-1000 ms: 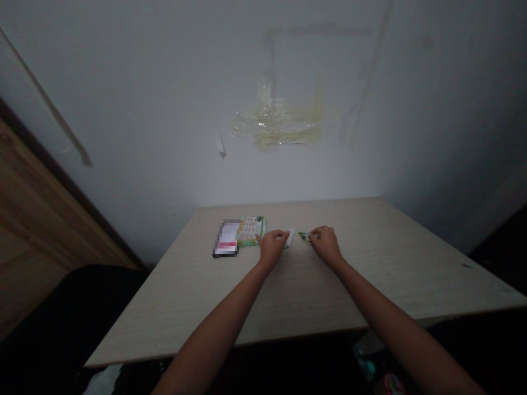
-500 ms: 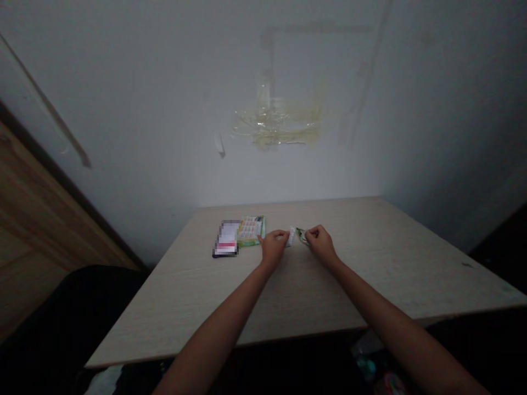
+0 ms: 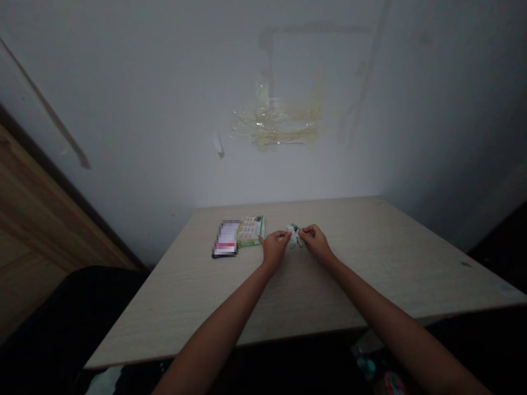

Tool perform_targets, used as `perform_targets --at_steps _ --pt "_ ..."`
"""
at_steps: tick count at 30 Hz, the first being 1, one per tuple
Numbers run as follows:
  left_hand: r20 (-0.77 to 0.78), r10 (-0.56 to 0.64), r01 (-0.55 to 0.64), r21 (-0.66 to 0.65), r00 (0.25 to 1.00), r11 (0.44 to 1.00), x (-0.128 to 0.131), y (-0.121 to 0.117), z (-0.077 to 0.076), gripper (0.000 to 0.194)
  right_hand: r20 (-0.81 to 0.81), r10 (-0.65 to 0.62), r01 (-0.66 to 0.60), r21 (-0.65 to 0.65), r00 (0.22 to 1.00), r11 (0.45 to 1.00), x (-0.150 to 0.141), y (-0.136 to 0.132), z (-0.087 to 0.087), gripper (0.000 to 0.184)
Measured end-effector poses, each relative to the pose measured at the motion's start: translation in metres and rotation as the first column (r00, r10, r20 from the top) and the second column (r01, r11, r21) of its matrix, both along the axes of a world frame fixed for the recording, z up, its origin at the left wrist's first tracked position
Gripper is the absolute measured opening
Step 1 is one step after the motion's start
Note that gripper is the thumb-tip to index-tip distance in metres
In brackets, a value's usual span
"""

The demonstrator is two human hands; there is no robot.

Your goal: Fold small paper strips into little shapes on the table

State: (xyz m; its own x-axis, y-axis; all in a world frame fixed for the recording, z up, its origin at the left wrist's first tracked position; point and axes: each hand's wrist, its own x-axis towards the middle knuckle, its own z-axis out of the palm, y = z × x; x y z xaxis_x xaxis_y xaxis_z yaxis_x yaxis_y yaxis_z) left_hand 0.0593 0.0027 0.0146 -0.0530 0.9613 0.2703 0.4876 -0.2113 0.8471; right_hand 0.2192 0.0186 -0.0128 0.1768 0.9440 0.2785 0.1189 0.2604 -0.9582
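My left hand is closed in a pinch on a small white paper piece just over the table. Across from it my right hand pinches a small green-and-white paper piece between thumb and fingers. The two pieces meet or overlap between my fingertips; whether they are joined I cannot tell. To the left of my left hand lies a printed green-edged sheet, and a phone with a lit, blurred screen rests against its left side.
Behind the table rises a pale wall with yellowed clear tape stuck on it. A dark chair-like shape stands at the left, beside wooden panelling. A small dark scrap lies near the table's right edge.
My right hand has moved slightly left, bringing the green-and-white piece up against the white piece. My left hand has hardly moved. The sheet and phone stay put.
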Motion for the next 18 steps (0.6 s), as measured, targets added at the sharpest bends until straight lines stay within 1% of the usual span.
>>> perform_targets --at_steps 5,11,15,18 --pt "-0.008 0.025 -0.025 0.003 1.0 1.0 -0.002 0.002 0.0 0.025 -0.055 0.089 -0.09 -0.015 0.994 0.996 0.002 -0.001 0.005 0.041" --pt "-0.002 0.053 -0.053 0.018 0.999 0.998 -0.003 0.001 0.001 0.024 -0.131 0.143 -0.151 -0.057 0.981 0.987 0.002 -0.003 0.008 0.038" --pt "0.007 0.062 -0.062 0.025 0.998 0.998 -0.004 0.0 0.002 0.024 -0.115 0.173 -0.181 -0.062 0.978 0.982 0.002 -0.006 0.012 0.038" --pt "0.011 0.063 -0.064 0.03 0.998 0.998 -0.004 0.0 0.002 0.023 -0.088 0.171 -0.177 -0.063 0.981 0.982 0.003 -0.008 0.013 0.036"
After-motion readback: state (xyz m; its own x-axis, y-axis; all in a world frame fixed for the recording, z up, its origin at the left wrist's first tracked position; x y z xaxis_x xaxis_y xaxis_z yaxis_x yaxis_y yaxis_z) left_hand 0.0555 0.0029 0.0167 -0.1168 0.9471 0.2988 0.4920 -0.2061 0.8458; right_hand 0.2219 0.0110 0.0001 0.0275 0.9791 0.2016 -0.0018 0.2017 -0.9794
